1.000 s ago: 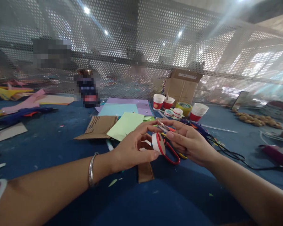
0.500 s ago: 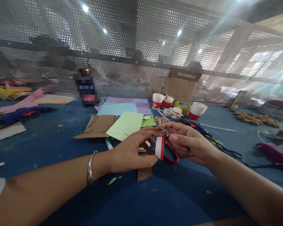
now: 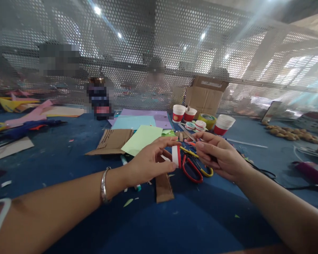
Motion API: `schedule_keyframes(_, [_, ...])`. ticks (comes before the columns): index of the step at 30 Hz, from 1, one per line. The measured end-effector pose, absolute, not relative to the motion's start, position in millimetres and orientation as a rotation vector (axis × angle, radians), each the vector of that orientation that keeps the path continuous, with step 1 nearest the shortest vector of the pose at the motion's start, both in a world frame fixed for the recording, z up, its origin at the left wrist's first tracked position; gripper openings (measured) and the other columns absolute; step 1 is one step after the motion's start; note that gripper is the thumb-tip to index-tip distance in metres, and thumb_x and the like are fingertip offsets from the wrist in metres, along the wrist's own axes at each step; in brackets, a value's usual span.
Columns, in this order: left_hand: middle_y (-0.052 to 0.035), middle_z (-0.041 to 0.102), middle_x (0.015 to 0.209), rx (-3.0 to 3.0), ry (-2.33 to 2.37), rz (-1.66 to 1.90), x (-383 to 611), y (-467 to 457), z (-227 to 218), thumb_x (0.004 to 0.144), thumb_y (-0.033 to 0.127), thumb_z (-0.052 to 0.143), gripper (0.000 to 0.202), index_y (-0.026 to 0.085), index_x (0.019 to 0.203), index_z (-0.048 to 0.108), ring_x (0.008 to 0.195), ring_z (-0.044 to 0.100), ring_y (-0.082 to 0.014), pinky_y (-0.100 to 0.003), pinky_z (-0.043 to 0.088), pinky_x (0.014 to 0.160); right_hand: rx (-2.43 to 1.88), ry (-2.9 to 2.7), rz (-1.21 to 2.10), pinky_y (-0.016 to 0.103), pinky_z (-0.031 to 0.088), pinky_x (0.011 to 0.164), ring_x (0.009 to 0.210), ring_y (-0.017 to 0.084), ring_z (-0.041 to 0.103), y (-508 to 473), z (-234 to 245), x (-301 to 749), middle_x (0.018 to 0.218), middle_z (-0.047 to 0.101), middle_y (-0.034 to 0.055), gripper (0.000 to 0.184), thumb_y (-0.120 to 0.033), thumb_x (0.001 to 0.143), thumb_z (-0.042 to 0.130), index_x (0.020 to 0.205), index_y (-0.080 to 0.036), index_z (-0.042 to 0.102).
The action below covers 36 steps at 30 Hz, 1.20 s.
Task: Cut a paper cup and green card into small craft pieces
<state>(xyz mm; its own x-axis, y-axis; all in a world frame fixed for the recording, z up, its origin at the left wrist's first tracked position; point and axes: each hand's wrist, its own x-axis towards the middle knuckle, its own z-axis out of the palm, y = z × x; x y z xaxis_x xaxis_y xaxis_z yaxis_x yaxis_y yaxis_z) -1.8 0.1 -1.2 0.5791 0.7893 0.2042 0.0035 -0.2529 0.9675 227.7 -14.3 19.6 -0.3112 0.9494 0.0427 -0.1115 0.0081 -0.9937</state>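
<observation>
My left hand (image 3: 153, 158) holds a short ring that looks cut from a paper cup (image 3: 176, 156), white with a red edge, between thumb and fingers. To its right, my right hand (image 3: 218, 153) is closed, thumb against fingers. A thin metal-bladed tool (image 3: 192, 138) shows at its fingertips; the rest of it is hidden. Below and between the hands lie red-handled scissors (image 3: 192, 172) and yellow-handled scissors (image 3: 209, 173), partly overlapping. Under my left hand is a brown cardboard strip (image 3: 164, 188).
Green paper (image 3: 143, 139), folded cardboard (image 3: 115, 141) and purple paper (image 3: 159, 118) lie ahead. Paper cups (image 3: 178, 113), yellow tape (image 3: 207, 121) and a cardboard box (image 3: 205, 97) stand before the perforated screen. A blue glue gun (image 3: 34, 127) lies left; a purple tool (image 3: 308, 172) lies right.
My right hand has drawn away to the right from the cup ring. The ring has shifted up slightly in my left hand. More of both pairs of scissors shows.
</observation>
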Motion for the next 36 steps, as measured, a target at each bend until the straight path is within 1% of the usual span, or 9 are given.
schedule_keyframes(2, [-0.0068, 0.035, 0.157, 1.643, 0.593, 0.836, -1.7, -2.1, 0.6, 0.076, 0.021, 0.073, 0.044, 0.028, 0.119, 0.067, 0.101, 0.063, -0.0217, -0.039, 0.054, 0.084, -0.983, -1.39, 1.392, 0.015, 0.015, 0.033, 0.039, 0.003, 0.025, -15.3, 18.5, 224.0, 0.052, 0.046, -0.0093, 0.033, -0.039, 0.082, 0.078, 0.103, -0.019, 0.061])
schedule_keyframes(4, [-0.0072, 0.039, 0.154, 1.596, 0.534, 0.794, -1.3, -5.7, 3.6, 0.076, 0.02, 0.073, 0.041, 0.027, 0.116, 0.069, 0.101, 0.063, -0.0218, -0.038, 0.053, 0.085, -1.018, -1.441, 1.322, 0.016, 0.017, 0.032, 0.038, 0.003, 0.028, -17.1, 16.8, 219.7, 0.053, 0.049, -0.0086, 0.033, -0.041, 0.083, 0.077, 0.103, -0.019, 0.062])
schedule_keyframes(7, [-0.0081, 0.062, 0.124, 1.465, 0.492, 0.759, 0.2, -11.9, 7.5, 0.074, 0.019, 0.073, 0.036, 0.022, 0.11, 0.07, 0.093, 0.062, -0.0196, -0.034, 0.051, 0.083, -1.057, -1.532, 1.222, 0.019, 0.018, 0.032, 0.037, 0.004, 0.033, -19.7, 12.9, 214.2, 0.052, 0.049, -0.0075, 0.033, -0.044, 0.086, 0.073, 0.105, -0.018, 0.064])
schedule_keyframes(9, [-0.0058, 0.067, 0.103, 1.353, 0.496, 0.733, 1.6, -15.1, 8.5, 0.074, 0.019, 0.073, 0.037, 0.021, 0.11, 0.069, 0.09, 0.062, -0.0192, -0.033, 0.049, 0.082, -1.08, -1.549, 1.159, 0.019, 0.019, 0.033, 0.038, 0.005, 0.034, -20.9, 10.2, 211.8, 0.054, 0.05, -0.0066, 0.033, -0.046, 0.089, 0.069, 0.106, -0.018, 0.065])
schedule_keyframes(11, [-0.0043, 0.068, 0.092, 1.263, 0.506, 0.712, 2.6, -17.4, 8.2, 0.073, 0.02, 0.074, 0.039, 0.02, 0.112, 0.067, 0.09, 0.062, -0.0195, -0.033, 0.047, 0.083, -1.102, -1.54, 1.091, 0.019, 0.021, 0.035, 0.04, 0.006, 0.035, -21.7, 8.3, 210.4, 0.058, 0.052, -0.0051, 0.031, -0.047, 0.09, 0.066, 0.104, -0.019, 0.066])
schedule_keyframes(16, [-0.0053, 0.069, 0.095, 1.196, 0.493, 0.661, 2.0, -20.4, 6.2, 0.071, 0.02, 0.077, 0.044, 0.019, 0.113, 0.066, 0.088, 0.062, -0.0185, -0.031, 0.047, 0.08, -1.174, -1.533, 0.855, 0.02, 0.029, 0.04, 0.047, 0.008, 0.041, -21.2, 6.7, 210.5, 0.062, 0.056, -0.0028, 0.026, -0.044, 0.092, 0.064, 0.101, -0.02, 0.066])
schedule_keyframes(22, [-0.0046, 0.066, 0.093, 1.185, 0.48, 0.648, 1.4, -22.3, 8.0, 0.072, 0.021, 0.076, 0.055, 0.02, 0.125, 0.061, 0.082, 0.059, -0.0164, -0.029, 0.049, 0.075, -1.231, -1.6, 0.688, 0.02, 0.035, 0.044, 0.051, 0.01, 0.048, -20.2, 4.6, 209.1, 0.065, 0.06, -0.0009, 0.026, -0.044, 0.094, 0.061, 0.094, -0.018, 0.065])
schedule_keyframes(30, [-0.0044, 0.067, 0.09, 1.169, 0.568, 0.729, 3.4, -19.2, 7.1, 0.073, 0.022, 0.074, 0.058, 0.015, 0.129, 0.06, 0.078, 0.057, -0.0142, -0.028, 0.045, 0.075, -1.237, -1.628, 0.672, 0.021, 0.043, 0.048, 0.054, 0.011, 0.056, -24.1, 2.0, 206.4, 0.07, 0.066, 0.0005, 0.027, -0.044, 0.095, 0.058, 0.089, -0.019, 0.064])
schedule_keyframes(36, [-0.0056, 0.067, 0.097, 1.167, 0.621, 0.754, 4.1, -14.8, 7.6, 0.072, 0.024, 0.074, 0.06, 0.015, 0.13, 0.06, 0.08, 0.057, -0.0149, -0.03, 0.043, 0.077, -1.267, -1.567, 0.487, 0.02, 0.04, 0.048, 0.054, 0.01, 0.054, -21.5, 4.1, 211.3, 0.063, 0.064, -0.0012, 0.025, -0.038, 0.094, 0.062, 0.079, -0.017, 0.064])
